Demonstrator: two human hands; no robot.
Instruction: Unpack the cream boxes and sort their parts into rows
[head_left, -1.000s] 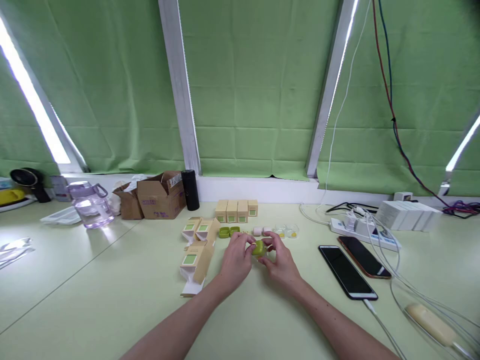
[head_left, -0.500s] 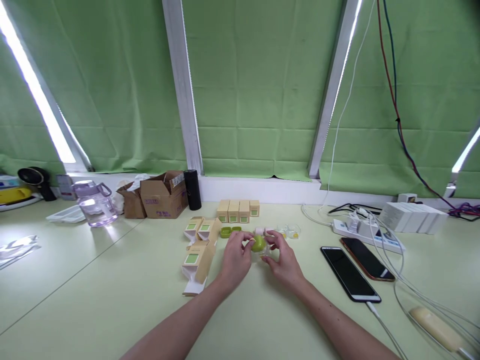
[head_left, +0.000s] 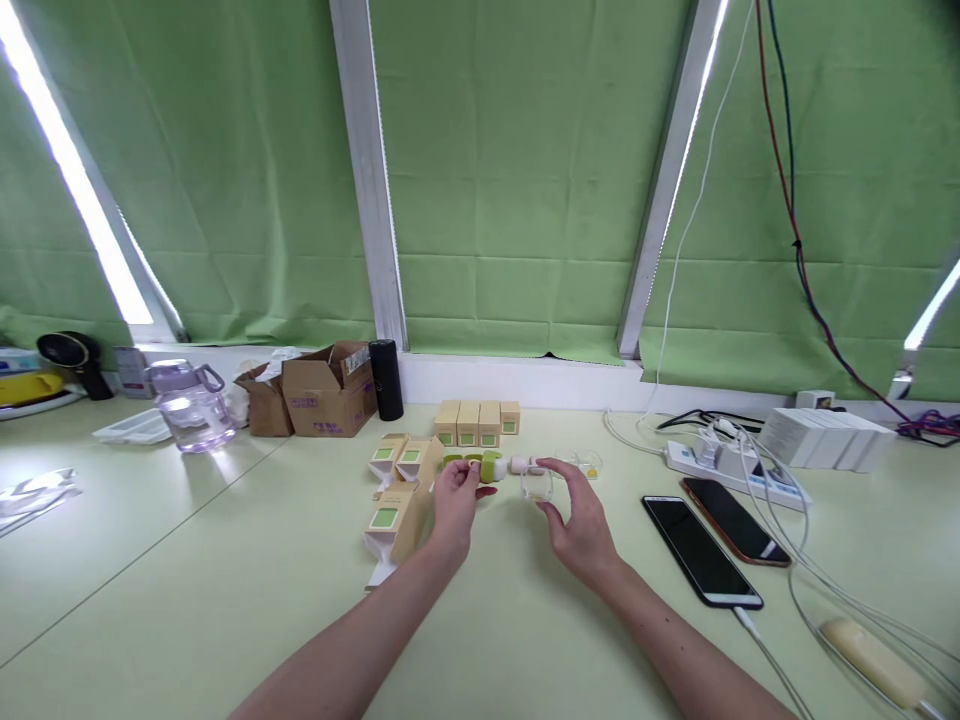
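Note:
My left hand (head_left: 456, 508) pinches a small green piece (head_left: 491, 467) with a whitish end, turned sideways over the table. My right hand (head_left: 579, 520) holds a small clear cup (head_left: 536, 485) between thumb and fingers. Behind the cup a pale pink piece (head_left: 519, 464) is partly visible. Green containers (head_left: 453, 459) lie just behind my left hand, partly hidden by it. More clear cups (head_left: 590, 464) stand beyond my right hand. Opened small boxes (head_left: 397, 515) with green labels lie left of my left hand, and several closed boxes (head_left: 469, 423) stand behind.
At the back left are a cardboard box (head_left: 322, 395), a black cylinder (head_left: 385, 380) and a purple bottle (head_left: 191, 408). To the right lie two phones (head_left: 701, 550), a power strip (head_left: 739, 470), cables and white boxes (head_left: 825, 436).
My left hand has moved left, away from my right hand. The green piece has parted from the clear cup and turned sideways, while the cup stays at my right hand.

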